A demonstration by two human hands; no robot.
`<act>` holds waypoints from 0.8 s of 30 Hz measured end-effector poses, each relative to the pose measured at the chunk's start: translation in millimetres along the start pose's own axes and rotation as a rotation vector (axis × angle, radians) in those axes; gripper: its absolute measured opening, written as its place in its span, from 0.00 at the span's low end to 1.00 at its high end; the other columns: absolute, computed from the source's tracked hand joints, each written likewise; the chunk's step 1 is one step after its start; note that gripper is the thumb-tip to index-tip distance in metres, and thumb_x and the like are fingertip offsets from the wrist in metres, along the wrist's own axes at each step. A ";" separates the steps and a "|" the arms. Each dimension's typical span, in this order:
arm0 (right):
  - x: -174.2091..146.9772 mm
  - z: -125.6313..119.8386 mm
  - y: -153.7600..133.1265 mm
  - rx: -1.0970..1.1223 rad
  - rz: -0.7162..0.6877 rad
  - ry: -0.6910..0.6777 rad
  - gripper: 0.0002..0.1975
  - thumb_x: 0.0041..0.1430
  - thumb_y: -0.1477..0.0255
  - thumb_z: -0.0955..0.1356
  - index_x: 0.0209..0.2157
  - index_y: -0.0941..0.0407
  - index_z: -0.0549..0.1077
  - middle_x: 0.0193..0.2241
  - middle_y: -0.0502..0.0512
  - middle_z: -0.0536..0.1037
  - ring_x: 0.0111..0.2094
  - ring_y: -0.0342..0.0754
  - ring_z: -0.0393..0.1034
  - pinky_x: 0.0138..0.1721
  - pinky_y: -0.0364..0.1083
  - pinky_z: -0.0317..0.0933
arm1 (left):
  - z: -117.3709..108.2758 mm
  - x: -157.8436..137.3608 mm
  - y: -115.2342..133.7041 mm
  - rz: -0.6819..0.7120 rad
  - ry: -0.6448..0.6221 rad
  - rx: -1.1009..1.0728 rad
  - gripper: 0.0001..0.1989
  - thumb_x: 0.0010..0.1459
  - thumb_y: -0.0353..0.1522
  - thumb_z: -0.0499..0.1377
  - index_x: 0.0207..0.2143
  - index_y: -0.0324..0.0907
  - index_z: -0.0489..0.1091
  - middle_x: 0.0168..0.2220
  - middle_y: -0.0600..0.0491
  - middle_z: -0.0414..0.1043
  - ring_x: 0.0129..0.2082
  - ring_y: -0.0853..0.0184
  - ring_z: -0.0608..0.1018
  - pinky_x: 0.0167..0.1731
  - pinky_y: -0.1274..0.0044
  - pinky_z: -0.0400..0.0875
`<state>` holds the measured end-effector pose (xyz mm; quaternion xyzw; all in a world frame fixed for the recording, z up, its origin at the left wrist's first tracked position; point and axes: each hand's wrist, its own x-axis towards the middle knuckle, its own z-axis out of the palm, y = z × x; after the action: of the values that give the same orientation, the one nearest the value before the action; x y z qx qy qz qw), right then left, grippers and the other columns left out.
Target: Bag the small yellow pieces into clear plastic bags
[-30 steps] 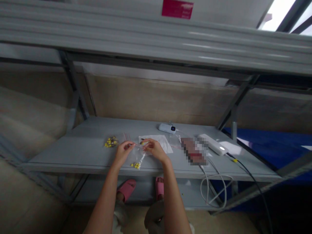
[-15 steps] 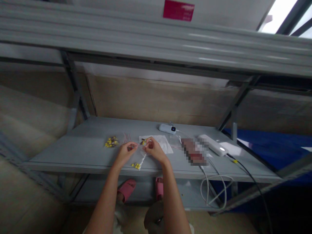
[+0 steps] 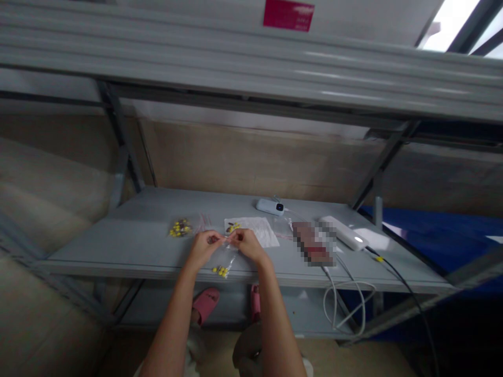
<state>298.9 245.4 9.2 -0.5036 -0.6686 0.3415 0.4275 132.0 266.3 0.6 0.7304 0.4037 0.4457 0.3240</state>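
I pinch the top of the clear bag [image 3: 223,256] with my left hand [image 3: 204,246] and right hand [image 3: 247,245], so the yellow pieces [image 3: 220,270] hang at its bottom.

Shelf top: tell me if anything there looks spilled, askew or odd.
Nothing spilled. Both hands, left hand and right hand, pinch a clear bag holding yellow pieces. The white cable droops in loops off the front edge of the shelf.

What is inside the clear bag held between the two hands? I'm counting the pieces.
The clear bag holds a small cluster of yellow pieces at its bottom. Their number is too blurred to count. The left hand and right hand cover the bag's top.
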 end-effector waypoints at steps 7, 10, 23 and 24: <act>0.2 2.4 -0.5 0.064 -0.025 0.031 0.06 0.49 0.72 0.68 0.26 0.60 0.75 0.21 0.49 0.72 0.23 0.40 0.61 0.27 0.40 0.54 | -2.9 0.5 3.9 -0.023 0.086 -0.018 0.11 0.45 0.38 0.59 0.20 0.39 0.72 0.19 0.53 0.71 0.22 0.68 0.70 0.25 0.78 0.61; -0.1 -0.5 3.4 0.062 -0.034 0.025 0.09 0.48 0.68 0.69 0.23 0.60 0.75 0.20 0.49 0.72 0.23 0.41 0.62 0.27 0.40 0.54 | -3.1 1.7 3.0 -0.040 0.137 -0.061 0.12 0.45 0.39 0.59 0.21 0.39 0.72 0.21 0.52 0.73 0.23 0.67 0.71 0.27 0.77 0.63; 1.0 4.6 0.6 0.142 -0.011 0.092 0.13 0.47 0.63 0.68 0.20 0.58 0.74 0.15 0.49 0.70 0.17 0.40 0.60 0.21 0.40 0.53 | -3.3 1.1 2.7 -0.085 0.115 -0.247 0.18 0.48 0.45 0.57 0.34 0.39 0.71 0.26 0.51 0.74 0.27 0.66 0.74 0.30 0.76 0.67; 1.1 3.6 -0.5 0.180 -0.007 0.129 0.13 0.47 0.62 0.69 0.22 0.59 0.74 0.16 0.50 0.71 0.17 0.41 0.60 0.20 0.41 0.54 | -2.9 1.5 1.7 -0.126 0.078 -0.302 0.22 0.46 0.45 0.59 0.39 0.39 0.69 0.28 0.50 0.75 0.27 0.66 0.75 0.30 0.76 0.68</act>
<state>295.3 246.3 8.4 -0.4818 -0.6082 0.3653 0.5143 130.3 267.1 3.8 0.6286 0.3894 0.5082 0.4416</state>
